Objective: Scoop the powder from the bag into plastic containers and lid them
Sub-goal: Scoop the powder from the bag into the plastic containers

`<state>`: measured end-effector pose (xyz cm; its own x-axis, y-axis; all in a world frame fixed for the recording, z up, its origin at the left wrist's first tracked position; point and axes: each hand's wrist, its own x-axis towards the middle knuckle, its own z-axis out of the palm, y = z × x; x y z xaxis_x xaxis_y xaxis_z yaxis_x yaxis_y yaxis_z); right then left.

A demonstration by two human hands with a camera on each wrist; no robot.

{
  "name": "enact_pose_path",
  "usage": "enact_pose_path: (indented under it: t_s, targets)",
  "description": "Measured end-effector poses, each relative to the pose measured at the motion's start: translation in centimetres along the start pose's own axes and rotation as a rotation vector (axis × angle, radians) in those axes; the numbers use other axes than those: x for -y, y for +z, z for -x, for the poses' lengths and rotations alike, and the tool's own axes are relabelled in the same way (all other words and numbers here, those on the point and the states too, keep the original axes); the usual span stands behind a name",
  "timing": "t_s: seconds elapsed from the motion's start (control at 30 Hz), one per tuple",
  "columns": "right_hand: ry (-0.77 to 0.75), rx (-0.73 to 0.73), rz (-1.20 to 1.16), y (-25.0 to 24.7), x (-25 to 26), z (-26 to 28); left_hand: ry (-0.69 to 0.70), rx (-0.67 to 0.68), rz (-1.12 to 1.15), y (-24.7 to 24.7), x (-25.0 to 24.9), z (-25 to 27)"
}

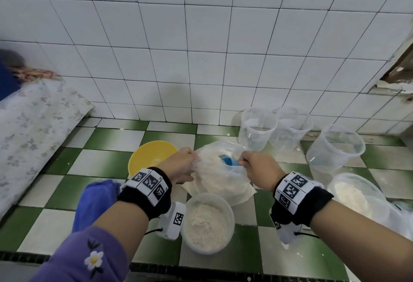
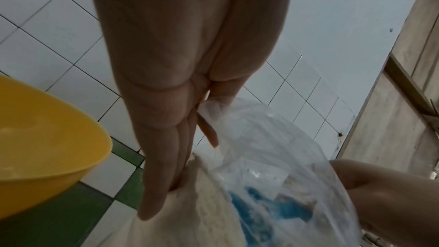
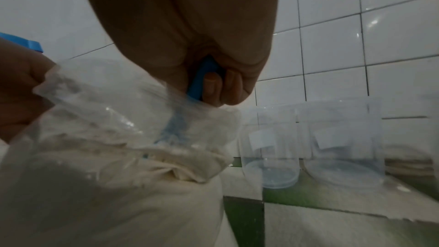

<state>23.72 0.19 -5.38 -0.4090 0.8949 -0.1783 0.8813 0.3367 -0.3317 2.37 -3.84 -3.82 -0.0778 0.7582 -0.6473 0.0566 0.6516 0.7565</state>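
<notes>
Upright, bag (image 1: 220,176) mouth upward

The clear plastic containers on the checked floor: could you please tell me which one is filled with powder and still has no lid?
The clear round container nearest the person, just in front of the powder bag; it is brim-full and unlidded.

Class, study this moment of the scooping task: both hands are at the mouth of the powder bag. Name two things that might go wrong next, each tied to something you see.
1. The left hand only pinches the thin rim of the bag; it may slip and the mouth collapse onto the blue scoop held by the right hand.
2. The filled container stands unlidded below the wrists; a forearm might knock it over.
</notes>
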Motion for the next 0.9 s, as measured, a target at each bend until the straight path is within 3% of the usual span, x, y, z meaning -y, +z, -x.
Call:
enact_pose_path:
  t_s: [0.4,0.9]
  targets:
    - [0.141,0.039,-0.453,-0.6,-1.6,1.2,0.034,-0.031,-0.003,-0.1,0.2,0.5]
    - [0.125,-0.08,-0.553,-4.8,-3.4,3.5,0.049,-0.064,-0.084,-1.0,0.8,1.6]
